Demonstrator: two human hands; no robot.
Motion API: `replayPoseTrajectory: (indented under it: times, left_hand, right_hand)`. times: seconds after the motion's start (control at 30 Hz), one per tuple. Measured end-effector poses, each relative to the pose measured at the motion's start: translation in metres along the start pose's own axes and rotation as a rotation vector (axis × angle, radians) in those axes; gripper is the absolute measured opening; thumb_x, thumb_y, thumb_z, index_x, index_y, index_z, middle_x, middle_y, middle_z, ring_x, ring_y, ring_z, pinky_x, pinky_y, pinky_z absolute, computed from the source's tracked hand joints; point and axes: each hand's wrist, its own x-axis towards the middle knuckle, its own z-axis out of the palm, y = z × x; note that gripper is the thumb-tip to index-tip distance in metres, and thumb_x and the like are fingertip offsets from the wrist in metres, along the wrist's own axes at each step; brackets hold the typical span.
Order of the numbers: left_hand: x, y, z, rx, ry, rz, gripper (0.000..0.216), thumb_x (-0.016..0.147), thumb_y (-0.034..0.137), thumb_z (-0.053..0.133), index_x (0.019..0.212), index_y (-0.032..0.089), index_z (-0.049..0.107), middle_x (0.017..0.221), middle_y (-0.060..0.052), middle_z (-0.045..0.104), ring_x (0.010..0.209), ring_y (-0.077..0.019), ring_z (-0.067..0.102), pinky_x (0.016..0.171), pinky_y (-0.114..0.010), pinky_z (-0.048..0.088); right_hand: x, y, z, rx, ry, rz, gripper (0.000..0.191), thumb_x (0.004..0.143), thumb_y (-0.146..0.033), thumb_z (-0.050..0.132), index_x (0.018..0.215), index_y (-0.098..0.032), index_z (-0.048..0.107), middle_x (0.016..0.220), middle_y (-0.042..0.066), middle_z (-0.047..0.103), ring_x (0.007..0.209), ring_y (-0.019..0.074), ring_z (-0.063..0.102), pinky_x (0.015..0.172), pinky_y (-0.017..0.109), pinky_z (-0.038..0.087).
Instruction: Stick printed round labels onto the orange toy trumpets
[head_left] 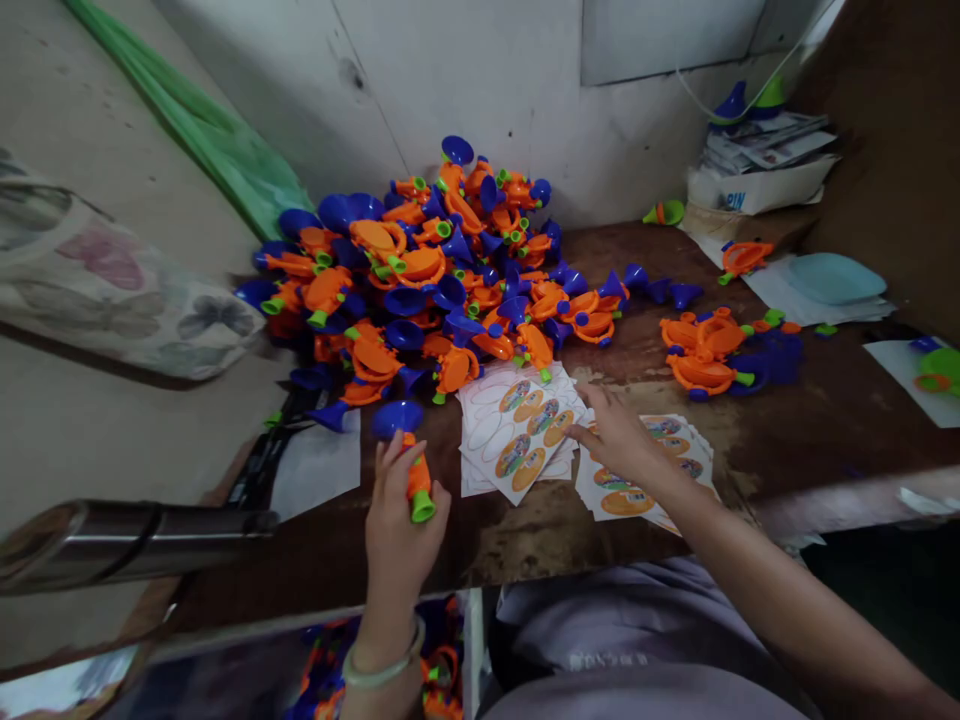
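A toy trumpet [418, 468] with an orange body, a blue bell and a green mouthpiece is in my left hand [401, 515]. Its bell points away from me, and my fingers wrap around the body. My right hand [619, 435] reaches to the right edge of a sticker sheet [517, 465] with orange oval labels. Thumb and fingers there are apart; whether they touch the sheet I cannot tell. That sheet lies askew on a pile of used backing sheets [480, 415]. Another stack of sticker sheets [626, 500] lies partly under my right forearm.
A large heap of toy trumpets [416, 265] stands against the wall. A smaller group of trumpets [705, 350] lies to the right. A steel flask [150, 540] is at the left, and a blue-green dish [836, 278] and a paper-filled box [780, 190] are at the right.
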Motion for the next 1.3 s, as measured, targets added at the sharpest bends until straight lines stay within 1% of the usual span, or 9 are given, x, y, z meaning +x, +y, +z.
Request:
replayPoseTrajectory:
  times: [0.17,0.4,0.5,0.63,0.73,0.83,0.97,1.13,1.3]
  left_hand:
    - [-0.018,-0.029,0.010,0.322,-0.284,-0.032,0.055,0.090,0.031,0.079,0.143,0.016,0.070,0.175,-0.028,0.039,0.169,-0.0565,0.008,0.125,-0.088,0.013]
    - [-0.032,0.003,0.054,0.229,-0.383,0.086,0.043,0.097,0.026,0.071,0.138,0.015,0.074,0.161,-0.025,0.060,0.166,-0.0511,0.028,0.126,-0.081,0.029]
    - [-0.031,0.007,0.059,0.106,-0.304,0.004,0.054,0.098,0.031,0.070,0.149,0.013,0.066,0.175,-0.028,0.039,0.170,-0.0487,0.015,0.129,-0.079,0.022]
    - [-0.024,0.024,0.051,-0.328,-0.078,-0.324,0.107,0.088,0.048,0.084,0.175,0.019,0.028,0.186,-0.022,0.003,0.172,-0.0414,0.005,0.136,-0.064,0.017]
    - [-0.015,0.049,0.044,-0.934,-0.149,-0.648,0.101,0.080,0.055,0.092,0.167,0.029,0.047,0.180,-0.017,0.036,0.164,-0.0389,0.040,0.131,-0.053,0.039]
    - [-0.009,0.077,0.039,-1.339,-0.317,-0.842,0.065,0.066,0.058,0.101,0.117,0.022,0.084,0.127,-0.015,0.084,0.115,-0.0339,0.082,0.101,-0.041,0.066]
    - [-0.003,0.104,0.038,-1.467,-0.303,-0.967,0.044,0.053,0.043,0.110,0.085,0.023,0.088,0.090,-0.006,0.089,0.076,-0.0219,0.084,0.072,-0.028,0.069]
    - [-0.001,0.121,0.039,-1.502,-0.132,-0.991,0.045,0.051,0.034,0.111,0.090,0.029,0.090,0.090,-0.002,0.089,0.078,-0.0199,0.085,0.072,-0.023,0.068]
    - [-0.005,0.122,0.039,-1.463,-0.240,-0.874,0.041,0.054,0.037,0.109,0.089,0.027,0.090,0.091,-0.004,0.089,0.084,-0.0256,0.085,0.084,-0.035,0.070]
  right_hand:
    - [0.019,-0.020,0.017,-0.102,-0.114,0.040,0.068,0.088,-0.032,0.085,0.148,-0.012,0.057,0.138,0.027,0.072,0.135,0.0455,0.062,0.109,0.058,0.050]
    - [0.026,-0.028,0.030,-0.042,-0.080,0.052,0.057,0.083,-0.007,0.080,0.136,-0.019,0.064,0.129,0.019,0.076,0.129,0.0378,0.062,0.108,0.051,0.047]
    - [0.023,-0.023,0.023,0.103,-0.007,0.054,0.041,0.091,-0.005,0.065,0.128,-0.023,0.063,0.120,0.012,0.075,0.116,0.0303,0.068,0.101,0.045,0.052]
    - [0.012,-0.011,0.007,0.368,0.101,0.058,0.035,0.098,-0.018,0.059,0.130,-0.026,0.049,0.101,0.002,0.066,0.093,0.0222,0.070,0.085,0.037,0.058]
    - [-0.001,-0.009,-0.002,0.563,0.137,0.059,0.034,0.099,-0.030,0.058,0.128,-0.028,0.042,0.097,0.000,0.062,0.085,0.0192,0.070,0.075,0.032,0.060]
    - [-0.013,-0.013,-0.006,0.700,0.099,0.048,0.036,0.097,-0.038,0.063,0.126,-0.030,0.043,0.094,-0.003,0.063,0.078,0.0174,0.069,0.069,0.031,0.060]
    - [-0.024,-0.019,-0.010,0.752,0.065,0.046,0.042,0.095,-0.039,0.069,0.130,-0.029,0.047,0.093,-0.002,0.065,0.074,0.0188,0.069,0.065,0.034,0.061]
    - [-0.041,-0.031,-0.027,0.449,0.325,-0.102,0.032,0.102,-0.040,0.070,0.131,-0.027,0.065,0.132,0.013,0.071,0.125,0.0305,0.067,0.107,0.051,0.056]
    - [-0.053,-0.051,-0.037,0.330,0.175,-0.318,0.020,0.110,-0.039,0.062,0.112,-0.026,0.077,0.104,0.007,0.082,0.107,0.0263,0.074,0.096,0.043,0.060]
